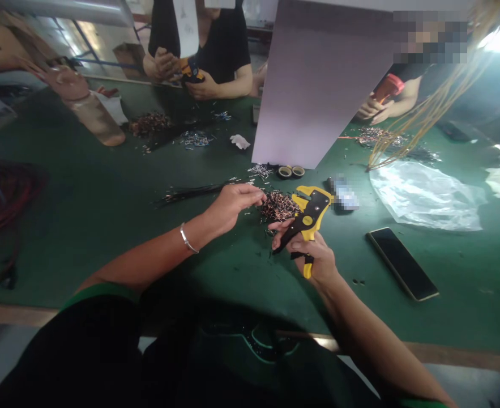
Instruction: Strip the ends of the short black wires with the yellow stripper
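In my right hand is a yellow and black wire stripper, its jaws pointing up and to the left. My left hand wears a silver bracelet; thumb and fingertips are pinched together, and what is between them is too small to tell. Just right of those fingertips, beside the stripper, lies a heap of short copper and dark wire ends. A bundle of thin black wires lies behind my left wrist. Small white-tipped pieces are scattered beyond the heap.
Tape rolls sit at the foot of a pale upright panel. A phone and a clear plastic bag lie on the right. Red cable is coiled left. Co-workers' hands hold tools across the green table.
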`<act>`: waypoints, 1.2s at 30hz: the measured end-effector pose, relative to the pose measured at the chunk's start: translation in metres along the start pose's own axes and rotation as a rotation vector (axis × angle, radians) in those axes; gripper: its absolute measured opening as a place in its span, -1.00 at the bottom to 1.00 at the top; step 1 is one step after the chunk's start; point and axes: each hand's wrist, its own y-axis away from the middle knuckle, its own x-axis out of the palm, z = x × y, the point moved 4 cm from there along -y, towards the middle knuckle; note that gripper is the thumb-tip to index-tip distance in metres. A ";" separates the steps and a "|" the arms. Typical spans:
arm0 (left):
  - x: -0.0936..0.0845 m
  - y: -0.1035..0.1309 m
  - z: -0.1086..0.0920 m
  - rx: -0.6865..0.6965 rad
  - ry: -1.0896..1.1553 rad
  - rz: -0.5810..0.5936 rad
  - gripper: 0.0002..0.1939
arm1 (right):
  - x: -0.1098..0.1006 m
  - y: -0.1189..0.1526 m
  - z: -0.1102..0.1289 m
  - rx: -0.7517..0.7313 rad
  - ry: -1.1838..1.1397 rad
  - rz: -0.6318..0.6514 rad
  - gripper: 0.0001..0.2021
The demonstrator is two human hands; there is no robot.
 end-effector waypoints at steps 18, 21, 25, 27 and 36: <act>0.039 0.030 0.018 0.136 -0.404 0.369 -0.71 | 0.002 0.004 0.011 0.042 0.011 -0.073 -0.51; 0.035 0.026 0.028 0.092 -0.501 0.290 -0.70 | 0.004 0.004 0.013 0.055 0.008 -0.104 -0.50; 0.034 0.027 0.017 0.255 -0.650 0.230 -0.78 | 0.005 0.005 0.019 0.016 0.049 -0.139 -0.53; 0.034 0.033 0.001 0.383 -0.718 0.145 -0.80 | 0.003 0.005 0.021 -0.019 0.101 -0.175 -0.56; 0.054 0.064 -0.011 0.241 -0.654 0.408 -0.48 | -0.010 0.010 0.024 -0.197 0.360 -0.305 -0.77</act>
